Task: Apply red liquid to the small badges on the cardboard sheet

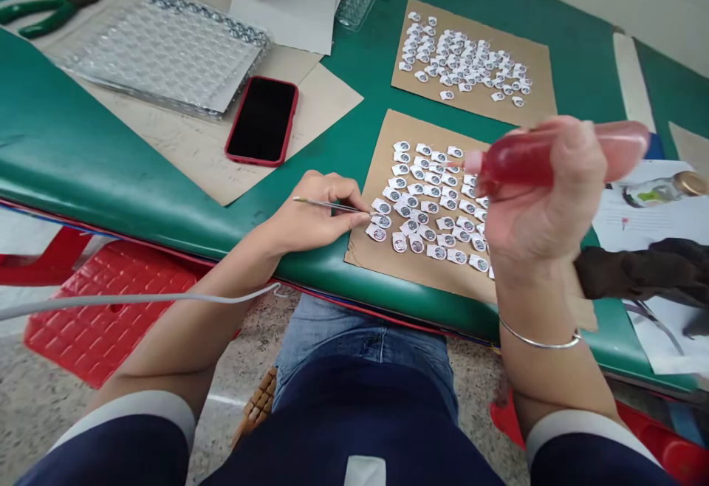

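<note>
In my left hand [321,213] is a thin pair of metal tweezers [313,202], pinched between thumb and fingers. Their tip meets the left edge of a group of small white tags with round dark printed marks [381,221]. The tags lie in uneven rows on a brown cardboard sheet [382,153]. My right hand [554,198] is wrapped round a soft squeeze bottle of red liquid [515,157], held tilted above the sheet. Its narrow nozzle points left over the upper tags, and the hand and bottle hide the sheet's right part.
A second cardboard sheet [470,98] with many similar tags lies farther back. To the left are a red-cased phone [263,120], clear bubbled plastic sheets [171,50] and green-handled pliers [52,13]. A small glass bottle [659,189] and dark cloth [636,272] lie at right.
</note>
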Available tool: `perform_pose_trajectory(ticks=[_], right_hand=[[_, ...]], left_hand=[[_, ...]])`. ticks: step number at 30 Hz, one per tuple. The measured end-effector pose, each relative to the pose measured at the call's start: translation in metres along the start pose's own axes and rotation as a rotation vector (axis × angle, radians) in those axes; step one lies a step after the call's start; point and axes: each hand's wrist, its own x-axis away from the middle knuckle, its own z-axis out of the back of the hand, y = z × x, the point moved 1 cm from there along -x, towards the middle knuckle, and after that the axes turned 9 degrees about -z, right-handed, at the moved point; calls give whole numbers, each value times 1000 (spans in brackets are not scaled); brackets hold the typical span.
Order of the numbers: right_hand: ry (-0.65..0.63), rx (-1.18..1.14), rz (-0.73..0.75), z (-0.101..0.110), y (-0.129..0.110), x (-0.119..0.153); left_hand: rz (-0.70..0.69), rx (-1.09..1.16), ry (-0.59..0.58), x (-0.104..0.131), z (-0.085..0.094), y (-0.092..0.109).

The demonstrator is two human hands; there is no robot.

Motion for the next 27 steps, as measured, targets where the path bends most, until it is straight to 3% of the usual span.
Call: perform_pose_trajectory(ticks=[6,11,16,22,27], right_hand=[[-23,-10,-147,-4,27,-2],[-7,-44,-105,-3,34,3],[-1,100,-92,-3,37,1],[-100,190,-180,-6,44,5],[-162,285,-160,-12,51,13]], left_hand=[[-85,-75,-88,1,-6,-3],[-86,-86,-116,1,-8,-4],[-124,-86,-121,1,-8,-5],[-283,-76,-111,2,-9,-6],[-384,-136,-192,4,-9,1]])
